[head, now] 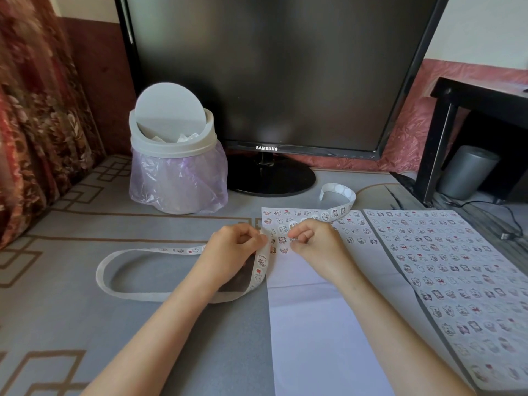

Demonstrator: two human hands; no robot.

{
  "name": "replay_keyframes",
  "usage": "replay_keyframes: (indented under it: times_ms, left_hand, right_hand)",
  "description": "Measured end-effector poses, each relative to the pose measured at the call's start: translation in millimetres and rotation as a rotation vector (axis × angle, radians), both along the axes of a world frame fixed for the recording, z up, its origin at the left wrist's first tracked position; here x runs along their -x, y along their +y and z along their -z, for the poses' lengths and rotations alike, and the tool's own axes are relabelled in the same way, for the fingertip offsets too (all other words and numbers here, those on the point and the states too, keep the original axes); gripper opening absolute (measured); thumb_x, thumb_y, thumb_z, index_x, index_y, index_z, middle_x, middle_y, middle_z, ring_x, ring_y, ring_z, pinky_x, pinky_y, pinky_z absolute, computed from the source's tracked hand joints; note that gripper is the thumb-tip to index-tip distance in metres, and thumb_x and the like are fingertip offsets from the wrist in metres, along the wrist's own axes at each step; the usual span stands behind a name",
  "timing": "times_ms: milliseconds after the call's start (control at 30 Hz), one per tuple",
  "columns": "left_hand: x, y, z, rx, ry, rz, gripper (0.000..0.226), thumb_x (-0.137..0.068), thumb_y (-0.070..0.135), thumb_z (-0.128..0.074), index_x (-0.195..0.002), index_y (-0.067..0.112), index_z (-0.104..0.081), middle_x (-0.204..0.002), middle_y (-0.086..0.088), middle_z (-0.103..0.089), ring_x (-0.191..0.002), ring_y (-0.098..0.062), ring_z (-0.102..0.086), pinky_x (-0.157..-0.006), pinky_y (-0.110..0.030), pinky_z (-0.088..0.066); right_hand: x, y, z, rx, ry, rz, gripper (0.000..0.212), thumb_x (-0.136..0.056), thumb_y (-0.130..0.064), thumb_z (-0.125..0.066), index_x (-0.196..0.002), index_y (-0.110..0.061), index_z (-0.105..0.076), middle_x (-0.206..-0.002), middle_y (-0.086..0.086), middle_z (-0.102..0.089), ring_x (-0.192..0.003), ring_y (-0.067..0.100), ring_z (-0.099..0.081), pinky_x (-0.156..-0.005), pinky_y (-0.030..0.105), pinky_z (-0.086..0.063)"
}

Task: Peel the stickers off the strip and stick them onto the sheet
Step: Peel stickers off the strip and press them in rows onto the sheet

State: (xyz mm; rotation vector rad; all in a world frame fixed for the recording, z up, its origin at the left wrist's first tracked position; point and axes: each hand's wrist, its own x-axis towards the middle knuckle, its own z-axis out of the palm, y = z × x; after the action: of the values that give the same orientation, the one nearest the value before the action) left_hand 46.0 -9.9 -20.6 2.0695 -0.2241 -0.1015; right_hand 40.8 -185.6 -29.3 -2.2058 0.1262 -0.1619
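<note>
A long white sticker strip (125, 292) loops over the grey table on the left, passes through my hands and curls away behind them. My left hand (234, 250) pinches the strip at the left edge of a white sheet (314, 324). That sheet carries a few rows of small cartoon stickers at its top; its lower part is blank. My right hand (314, 241) lies over the stickered rows with fingertips curled together, pinching a small sticker (294, 239) just above the paper.
A second sheet (457, 281) covered with several rows of stickers lies to the right. A white swing-lid bin (174, 155) with a purple bag stands behind on the left. A black monitor (271, 81) on its round stand fills the back. A black side table (468, 110) stands at right.
</note>
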Motion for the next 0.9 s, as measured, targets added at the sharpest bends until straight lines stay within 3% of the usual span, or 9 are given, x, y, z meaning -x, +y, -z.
replay_keyframes:
  times_ms: [167, 267, 467, 567, 667, 900]
  left_hand:
    - [1.2, 0.1, -1.0, -0.003, 0.002, 0.002, 0.022, -0.092, 0.033, -0.057, -0.073, 0.022, -0.061, -0.063, 0.009, -0.060, -0.049, -0.005, -0.046, -0.046, -0.004, -0.035]
    - [1.2, -0.4, -1.6, -0.016, 0.003, 0.002, 0.023, -0.092, 0.033, -0.057, -0.072, 0.024, -0.059, -0.061, 0.011, -0.059, -0.049, -0.004, -0.046, -0.045, -0.004, -0.035]
    - [0.5, -0.7, 0.0, -0.009, 0.006, -0.005, 0.023, -0.091, 0.033, -0.058, -0.070, 0.023, -0.059, -0.054, 0.012, -0.055, -0.046, -0.003, -0.044, -0.044, -0.005, -0.034]
    - [0.1, -0.9, 0.8, -0.006, 0.009, -0.008, 0.025, -0.091, 0.033, -0.058, -0.068, 0.025, -0.058, -0.048, 0.015, -0.052, -0.041, 0.000, -0.045, -0.044, -0.004, -0.034]
    - [0.3, -1.2, 0.2, -0.007, 0.004, -0.006, 0.025, -0.091, 0.033, -0.057, -0.068, 0.025, -0.058, -0.050, 0.015, -0.054, -0.040, 0.002, -0.045, -0.045, -0.004, -0.034]
    - [1.6, -1.3, 0.9, 0.075, 0.012, -0.026, 0.023, -0.091, 0.029, -0.059, -0.069, 0.022, -0.061, -0.054, 0.014, -0.057, -0.041, 0.002, -0.047, -0.046, -0.004, -0.035]
  right_hand:
    - [-1.4, 3.4, 2.8, -0.019, -0.002, 0.031, 0.013, -0.076, -0.023, -0.076, -0.079, -0.022, -0.063, -0.066, -0.011, -0.058, -0.065, 0.009, -0.055, -0.068, 0.029, -0.046]
    - [-1.6, 4.9, 2.6, 0.028, 0.000, 0.027, 0.015, -0.077, -0.019, -0.075, -0.076, -0.023, -0.060, -0.064, -0.011, -0.056, -0.066, 0.011, -0.055, -0.072, 0.032, -0.048]
    - [-0.9, -0.2, 1.1, 0.019, -0.007, 0.009, 0.027, -0.081, -0.007, -0.069, -0.068, -0.027, -0.057, -0.062, -0.008, -0.053, -0.061, 0.007, -0.051, -0.069, 0.027, -0.045]
    - [0.6, -1.3, 0.0, -0.043, 0.010, -0.023, 0.015, -0.077, -0.010, -0.074, -0.079, -0.019, -0.062, -0.065, -0.007, -0.054, -0.062, 0.006, -0.052, -0.064, 0.021, -0.043]
    - [2.4, -3.1, -2.5, -0.081, 0.047, -0.055, 0.017, -0.075, -0.010, -0.077, -0.087, -0.013, -0.065, -0.067, -0.007, -0.054, -0.062, 0.001, -0.051, -0.061, 0.012, -0.041]
    - [4.6, -1.6, -6.6, -0.097, 0.021, -0.061, 0.021, -0.085, -0.004, -0.062, -0.076, -0.024, -0.060, -0.074, -0.003, -0.059, -0.056, 0.008, -0.052, -0.060, 0.020, -0.043]
